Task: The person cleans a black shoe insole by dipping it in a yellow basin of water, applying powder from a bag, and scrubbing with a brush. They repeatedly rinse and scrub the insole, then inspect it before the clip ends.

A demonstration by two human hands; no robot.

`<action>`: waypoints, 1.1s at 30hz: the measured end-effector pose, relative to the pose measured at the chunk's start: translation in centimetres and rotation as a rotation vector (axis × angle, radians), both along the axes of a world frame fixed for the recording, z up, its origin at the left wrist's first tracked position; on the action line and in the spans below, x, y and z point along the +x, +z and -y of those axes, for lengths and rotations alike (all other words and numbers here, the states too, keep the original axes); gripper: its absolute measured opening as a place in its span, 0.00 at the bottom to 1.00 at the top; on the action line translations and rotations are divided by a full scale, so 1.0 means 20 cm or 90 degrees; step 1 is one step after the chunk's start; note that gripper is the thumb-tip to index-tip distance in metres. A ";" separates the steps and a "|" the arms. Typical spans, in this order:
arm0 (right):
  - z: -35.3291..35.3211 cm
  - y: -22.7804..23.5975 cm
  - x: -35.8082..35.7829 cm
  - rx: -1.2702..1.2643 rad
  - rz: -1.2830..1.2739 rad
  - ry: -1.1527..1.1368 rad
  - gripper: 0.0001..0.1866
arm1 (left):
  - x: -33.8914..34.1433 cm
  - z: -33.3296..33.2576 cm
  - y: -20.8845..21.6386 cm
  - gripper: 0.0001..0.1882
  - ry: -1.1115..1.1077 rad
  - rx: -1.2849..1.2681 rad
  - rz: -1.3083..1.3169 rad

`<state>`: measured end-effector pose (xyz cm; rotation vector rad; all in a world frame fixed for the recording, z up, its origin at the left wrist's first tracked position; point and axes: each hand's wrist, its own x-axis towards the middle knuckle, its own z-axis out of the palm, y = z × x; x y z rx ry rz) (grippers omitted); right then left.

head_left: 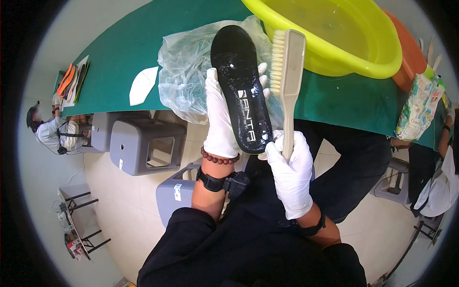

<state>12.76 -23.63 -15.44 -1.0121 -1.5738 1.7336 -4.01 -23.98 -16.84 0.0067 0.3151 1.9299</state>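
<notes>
A black shoe insole [235, 71], wet and shiny with white print near its heel, is held up in front of me. My left hand [217, 112], in a white glove, grips it from beneath, with fingertips showing past its right edge. In my gloved right hand [292, 174] is a scrubbing brush [290, 81] with a pale handle. It stands upright, its cream bristles facing left toward the insole but apart from it. My right fingers also reach close to the insole's lower end; whether they touch it I cannot tell.
A yellow-green basin [354, 64] holding cloudy water stands on the green table [119, 52]. Crumpled clear plastic [184, 71] lies behind the insole. An orange basin [406, 52] and a tissue pack [418, 107] are at right. Grey stools [138, 143] stand below; people sit at both sides.
</notes>
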 end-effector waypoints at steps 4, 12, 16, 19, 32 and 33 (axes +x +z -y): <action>0.02 0.02 0.00 -0.018 -0.027 0.001 0.09 | -0.01 -0.02 0.00 0.33 -0.078 0.134 0.045; 0.03 0.00 0.00 -0.003 -0.025 0.000 0.11 | 0.01 -0.05 -0.02 0.32 -0.095 0.167 0.101; 0.03 -0.01 -0.01 0.007 -0.031 -0.008 0.12 | 0.02 -0.06 -0.02 0.32 -0.096 0.171 0.099; 0.03 -0.03 -0.01 0.003 -0.040 -0.002 0.12 | 0.01 -0.05 -0.03 0.32 -0.084 0.163 0.079; 0.03 -0.08 -0.05 -0.036 -0.072 -0.007 0.11 | -0.05 -0.08 -0.05 0.36 -0.064 0.212 0.055; 0.02 -0.08 -0.05 -0.036 -0.071 -0.007 0.11 | -0.04 -0.08 -0.05 0.36 -0.062 0.204 0.045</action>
